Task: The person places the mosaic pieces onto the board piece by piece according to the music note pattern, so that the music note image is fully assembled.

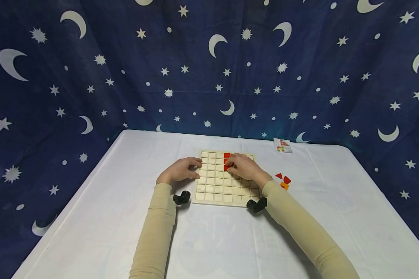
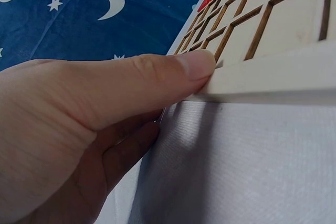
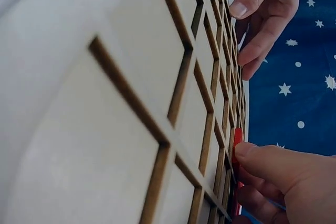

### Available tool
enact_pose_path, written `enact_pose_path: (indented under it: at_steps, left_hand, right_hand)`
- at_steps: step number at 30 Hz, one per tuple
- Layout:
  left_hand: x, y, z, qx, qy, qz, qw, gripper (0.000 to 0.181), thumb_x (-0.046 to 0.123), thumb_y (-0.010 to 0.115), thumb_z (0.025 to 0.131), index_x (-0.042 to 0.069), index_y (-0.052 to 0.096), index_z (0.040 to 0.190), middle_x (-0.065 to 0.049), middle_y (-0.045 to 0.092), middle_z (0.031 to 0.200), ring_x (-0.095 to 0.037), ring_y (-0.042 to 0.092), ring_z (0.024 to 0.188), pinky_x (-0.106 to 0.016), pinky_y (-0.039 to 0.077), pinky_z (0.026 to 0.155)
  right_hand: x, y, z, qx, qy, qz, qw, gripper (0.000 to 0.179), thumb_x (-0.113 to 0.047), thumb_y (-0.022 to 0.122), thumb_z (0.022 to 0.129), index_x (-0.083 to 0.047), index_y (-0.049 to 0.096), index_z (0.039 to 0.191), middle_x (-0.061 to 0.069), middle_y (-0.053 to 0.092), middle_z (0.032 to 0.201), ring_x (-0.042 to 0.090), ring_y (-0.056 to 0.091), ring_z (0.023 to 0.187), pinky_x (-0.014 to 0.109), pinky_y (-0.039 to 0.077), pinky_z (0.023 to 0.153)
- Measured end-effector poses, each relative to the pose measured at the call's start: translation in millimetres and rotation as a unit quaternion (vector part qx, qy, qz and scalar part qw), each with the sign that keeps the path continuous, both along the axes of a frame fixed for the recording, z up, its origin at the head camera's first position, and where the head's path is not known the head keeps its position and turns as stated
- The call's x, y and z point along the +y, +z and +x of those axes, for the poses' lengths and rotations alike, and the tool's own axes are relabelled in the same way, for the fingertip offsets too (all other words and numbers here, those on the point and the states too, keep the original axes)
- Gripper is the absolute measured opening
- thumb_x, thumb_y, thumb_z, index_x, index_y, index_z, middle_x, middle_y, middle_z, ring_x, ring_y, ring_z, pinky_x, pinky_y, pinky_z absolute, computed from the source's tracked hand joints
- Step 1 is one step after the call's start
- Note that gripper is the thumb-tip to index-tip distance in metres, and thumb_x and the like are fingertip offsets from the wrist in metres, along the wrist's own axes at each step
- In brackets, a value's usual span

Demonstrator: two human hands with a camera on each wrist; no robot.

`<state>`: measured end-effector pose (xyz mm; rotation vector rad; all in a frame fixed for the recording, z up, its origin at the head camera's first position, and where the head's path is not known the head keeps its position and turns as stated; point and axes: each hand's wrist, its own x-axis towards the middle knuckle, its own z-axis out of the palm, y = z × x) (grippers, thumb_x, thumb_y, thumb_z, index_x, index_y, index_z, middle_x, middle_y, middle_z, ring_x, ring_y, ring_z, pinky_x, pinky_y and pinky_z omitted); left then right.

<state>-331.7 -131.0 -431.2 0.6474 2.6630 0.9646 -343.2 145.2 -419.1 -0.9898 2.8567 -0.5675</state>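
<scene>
A square wooden board (image 1: 214, 190) with a grid of shallow cells lies flat on the table. My left hand (image 1: 181, 169) rests at its left edge; in the left wrist view the thumb (image 2: 152, 77) touches the rim, the other fingers partly hidden behind it. Over the board's upper right part, my right hand (image 1: 245, 166) pinches a red square tile (image 3: 238, 137) between thumb and fingers. Just beyond those fingertips, another red tile (image 1: 227, 155) sits in a cell in the top row. The right hand covers some of the cells and part of the red pieces.
Right of the board lie small loose pieces: a red triangle (image 1: 279, 176), a red rounded piece (image 1: 287, 179) and orange pieces (image 1: 284, 186). A printed pattern card (image 1: 283, 145) lies near the back edge of the white-covered table (image 1: 209, 240). Behind hangs a dark blue star-patterned cloth (image 1: 195, 54).
</scene>
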Motion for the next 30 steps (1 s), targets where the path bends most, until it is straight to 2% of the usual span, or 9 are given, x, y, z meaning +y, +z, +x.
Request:
enact_pose_path:
  at_steps: [8,14,18,20,26,30]
  left_hand:
    - [2.4,0.1,0.2,-0.001,-0.001,-0.002,1.0000,0.047,0.016,0.075,0.086,0.003,0.062,0.129,-0.007,0.046,0.149,-0.028,0.035,0.141,-0.041,0.029,0.116]
    - [2.6,0.0,0.7,-0.001,0.000,0.000,1.0000,0.047,0.016,0.076,0.086,0.002,0.062,0.129,-0.008,0.046,0.148,-0.029,0.035,0.141,-0.042,0.029,0.116]
    - [2.4,-1.1,0.6,-0.002,-0.001,0.001,1.0000,0.047,0.017,0.075,0.086,0.002,0.062,0.129,-0.008,0.046,0.148,-0.029,0.034,0.141,-0.043,0.028,0.117]
    - [2.2,-1.6,-0.4,-0.001,0.000,-0.001,1.0000,0.047,0.017,0.075,0.086,0.003,0.062,0.129,-0.007,0.046,0.148,-0.028,0.034,0.142,-0.042,0.028,0.117]
    - [-0.5,-0.3,-0.6,0.006,0.000,-0.007,1.0000,0.046,0.018,0.075,0.086,0.003,0.063,0.129,-0.008,0.047,0.148,-0.029,0.035,0.141,-0.043,0.030,0.116]
    - [0.1,1.0,0.2,0.006,-0.005,-0.004,1.0000,0.046,0.017,0.075,0.086,0.003,0.063,0.128,-0.009,0.047,0.148,-0.030,0.035,0.141,-0.044,0.030,0.116]
  right_hand:
    - [2,-4.2,-0.2,0.013,0.002,-0.015,0.9998,0.020,-0.012,0.069,0.092,-0.004,0.070,0.109,0.008,0.064,0.105,0.024,0.060,0.093,0.039,0.052,0.085]
    - [11,0.1,1.6,-0.013,-0.022,-0.050,0.9984,0.025,-0.014,0.066,0.094,-0.002,0.068,0.115,0.010,0.064,0.109,0.024,0.060,0.096,0.040,0.052,0.086]
    - [35,12.1,5.1,-0.021,-0.063,-0.092,0.9936,0.028,-0.014,0.063,0.096,0.001,0.066,0.119,0.014,0.064,0.113,0.027,0.060,0.097,0.044,0.053,0.085]
    - [53,19.2,6.3,-0.024,-0.086,-0.096,0.9914,0.029,-0.015,0.063,0.096,0.001,0.066,0.119,0.015,0.065,0.114,0.028,0.060,0.097,0.045,0.053,0.085]
    - [106,27.2,8.5,-0.052,-0.147,-0.064,0.9857,0.031,-0.017,0.062,0.096,0.001,0.065,0.121,0.015,0.066,0.113,0.029,0.058,0.097,0.045,0.054,0.083]
    - [130,23.5,14.2,-0.079,-0.171,-0.038,0.9813,0.032,-0.017,0.063,0.095,0.000,0.065,0.121,0.014,0.066,0.106,0.025,0.059,0.085,0.036,0.055,0.074]
